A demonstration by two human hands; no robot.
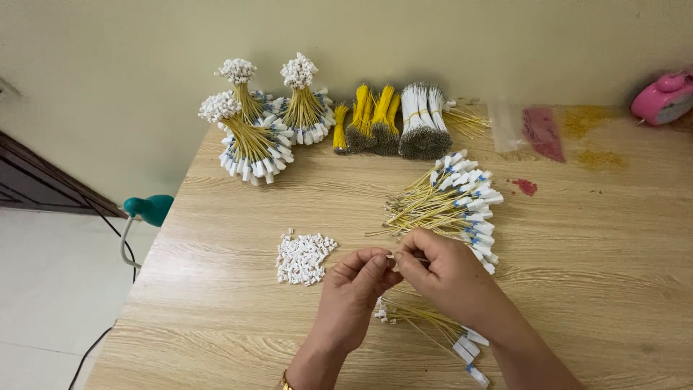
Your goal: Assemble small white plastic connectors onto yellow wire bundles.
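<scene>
Both hands meet low in the middle of the wooden bench [216, 303], at about 6 o'clock of the view. The left hand [357, 285] has its grip pinched nearly closed, thumb and forefinger pressed together at the tips; what sits between them is too small to make out. The right hand [440, 271] likewise pinches with thumb and forefinger closed on the end of a thin yellow wire [395, 256], which bridges the short gap between the two grips, so the fingertips of both hands almost touch. Under the right wrist, at 5 o'clock, lies a small bunch of yellow wires with white tags [440, 328], fanned out flat on the bench. Just beyond the hands, at 1 o'clock from them, a larger loose pile of tagged wires [451, 202] lies spread, its white and blue tags turned to the right. To the left of the hands, at 9 o'clock, a little heap of white connector housings [303, 258] sits near but apart from the left hand. At the far edge, around 11 o'clock, three upright bundles of finished wires [260, 133] stand with white heads up, and at 12 o'clock lie bound bunches of yellow and white wire [393, 123]. A pink object [664, 97] rests at 2 o'clock by the wall.
</scene>
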